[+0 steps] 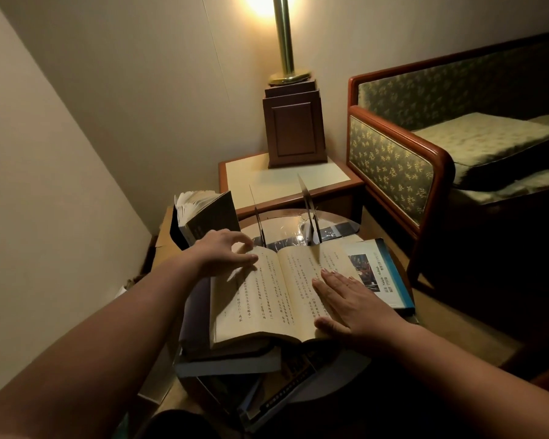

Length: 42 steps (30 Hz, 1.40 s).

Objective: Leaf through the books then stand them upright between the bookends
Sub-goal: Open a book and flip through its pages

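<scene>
Yellowed, the open book (286,293) lay under both hands, its spine pointing at the bookends (307,201) just beyond. The right hand (352,305) pressed flat; the left hand (222,251) touched its page with loose fingers, gripping nothing.

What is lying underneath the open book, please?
The open book rests on a stack of closed books; a blue-edged book pokes out at its right. The table beneath them is covered.

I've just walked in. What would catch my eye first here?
An open book lies at the centre atop a pile of books, the right hand flat on its right page and the left hand touching the left page's top. Behind it, a brass lamp glows on the side table.
</scene>
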Each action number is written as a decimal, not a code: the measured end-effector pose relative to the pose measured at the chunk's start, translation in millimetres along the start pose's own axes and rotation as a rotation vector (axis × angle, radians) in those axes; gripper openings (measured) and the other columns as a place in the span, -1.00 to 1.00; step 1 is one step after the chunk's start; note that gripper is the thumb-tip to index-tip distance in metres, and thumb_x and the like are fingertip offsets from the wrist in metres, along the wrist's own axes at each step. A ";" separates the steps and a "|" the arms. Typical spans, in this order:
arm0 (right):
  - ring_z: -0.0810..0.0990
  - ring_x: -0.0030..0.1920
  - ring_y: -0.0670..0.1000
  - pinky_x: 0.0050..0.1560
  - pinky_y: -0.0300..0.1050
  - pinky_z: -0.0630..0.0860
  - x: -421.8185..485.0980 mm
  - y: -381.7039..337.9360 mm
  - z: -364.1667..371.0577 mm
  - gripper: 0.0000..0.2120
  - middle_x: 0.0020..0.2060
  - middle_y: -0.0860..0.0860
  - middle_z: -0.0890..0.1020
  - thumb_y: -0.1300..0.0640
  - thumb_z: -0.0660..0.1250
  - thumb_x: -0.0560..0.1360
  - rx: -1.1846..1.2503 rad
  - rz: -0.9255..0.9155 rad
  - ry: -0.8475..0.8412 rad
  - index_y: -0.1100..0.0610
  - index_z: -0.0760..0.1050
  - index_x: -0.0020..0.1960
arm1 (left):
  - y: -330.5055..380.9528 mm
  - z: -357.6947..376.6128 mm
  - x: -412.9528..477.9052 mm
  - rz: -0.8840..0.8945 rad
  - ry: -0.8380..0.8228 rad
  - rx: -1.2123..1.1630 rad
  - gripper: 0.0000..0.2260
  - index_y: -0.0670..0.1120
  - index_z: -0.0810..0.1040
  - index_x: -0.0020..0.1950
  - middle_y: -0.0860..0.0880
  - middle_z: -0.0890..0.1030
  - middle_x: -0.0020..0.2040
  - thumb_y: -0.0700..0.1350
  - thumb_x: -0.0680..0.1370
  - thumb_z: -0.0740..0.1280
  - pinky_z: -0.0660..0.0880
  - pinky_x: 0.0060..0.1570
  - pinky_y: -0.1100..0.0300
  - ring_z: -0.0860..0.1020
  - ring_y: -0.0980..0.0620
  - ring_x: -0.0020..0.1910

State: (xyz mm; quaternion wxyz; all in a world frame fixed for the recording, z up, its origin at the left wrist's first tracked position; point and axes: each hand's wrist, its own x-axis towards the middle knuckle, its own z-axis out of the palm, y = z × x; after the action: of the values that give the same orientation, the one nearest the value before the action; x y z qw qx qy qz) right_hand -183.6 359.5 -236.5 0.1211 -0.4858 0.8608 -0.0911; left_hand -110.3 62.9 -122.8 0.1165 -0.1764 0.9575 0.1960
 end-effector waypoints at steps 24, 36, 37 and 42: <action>0.36 0.43 -0.06 0.35 -0.05 0.41 -5.7 -30.1 -72.9 -0.53 0.46 -0.09 0.39 -0.10 0.30 0.58 0.462 -0.093 0.132 -0.13 0.35 0.47 | 56.8 -36.8 10.1 -0.024 0.086 -0.673 -0.75 -0.10 0.59 0.14 -0.08 0.59 0.08 -0.19 0.47 0.45 0.59 -0.13 0.22 0.57 -0.03 0.09; 0.59 0.10 -0.07 -0.01 -0.18 0.59 -6.9 -43.4 -113.6 -0.69 0.18 -0.01 0.61 -0.06 0.27 0.60 0.680 -0.082 0.285 0.07 0.54 0.25 | 92.5 -1.8 17.5 -0.025 0.059 -1.050 -0.62 -0.15 0.39 0.35 -0.15 0.53 0.13 0.01 0.60 0.30 0.61 -0.17 0.15 0.59 -0.10 0.04; 0.60 0.08 -0.06 0.01 -0.09 0.61 -7.4 -39.9 -114.1 -0.66 0.14 -0.01 0.62 -0.10 0.27 0.59 0.693 -0.044 0.291 0.10 0.54 0.23 | 94.5 1.2 16.3 -0.028 0.025 -1.100 -0.65 -0.14 0.41 0.33 -0.17 0.54 0.14 0.03 0.63 0.24 0.61 -0.09 0.10 0.59 -0.14 0.07; 0.63 0.03 0.02 -0.15 -0.14 0.64 -14.8 -16.2 -119.3 -0.68 0.08 0.06 0.59 0.10 0.38 0.54 1.055 0.129 0.160 0.18 0.47 0.24 | 97.3 20.4 17.7 0.078 -0.105 -1.025 -0.77 -0.06 0.48 0.23 -0.15 0.54 0.23 -0.19 0.57 0.31 0.57 0.12 -0.03 0.59 -0.14 0.15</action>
State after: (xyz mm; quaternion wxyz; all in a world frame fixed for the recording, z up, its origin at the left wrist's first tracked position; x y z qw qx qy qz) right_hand -198.5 368.7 -116.5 0.2880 -0.2965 0.7328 -0.5405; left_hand -160.6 150.0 -113.8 0.0555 -0.1650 0.7372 0.6529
